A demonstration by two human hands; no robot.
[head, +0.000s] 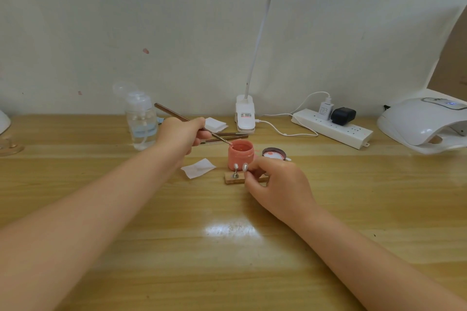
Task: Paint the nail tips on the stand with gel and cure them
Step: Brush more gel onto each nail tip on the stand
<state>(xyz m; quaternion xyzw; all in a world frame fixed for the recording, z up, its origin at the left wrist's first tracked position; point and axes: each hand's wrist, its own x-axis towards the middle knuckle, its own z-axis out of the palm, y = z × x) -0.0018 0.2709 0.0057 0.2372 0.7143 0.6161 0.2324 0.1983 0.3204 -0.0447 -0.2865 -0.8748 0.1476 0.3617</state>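
A small wooden stand (230,179) sits mid-table with two pale nail tips (240,166) on metal posts. My right hand (274,184) grips the stand's right end and covers that part of it. Just behind stands an open pink gel jar (240,156). My left hand (182,136) holds a thin brush (177,116), whose tip touches the jar's left rim. The jar's lid (274,154) lies upside down to the right of the jar. The white curing lamp (424,125) sits at the far right.
A clear pump bottle (141,121) stands at the back left. Two more brushes (227,137) lie behind the jar. White wipes (198,168) lie left of the stand. A clip desk lamp (244,115) and a power strip (333,129) line the wall.
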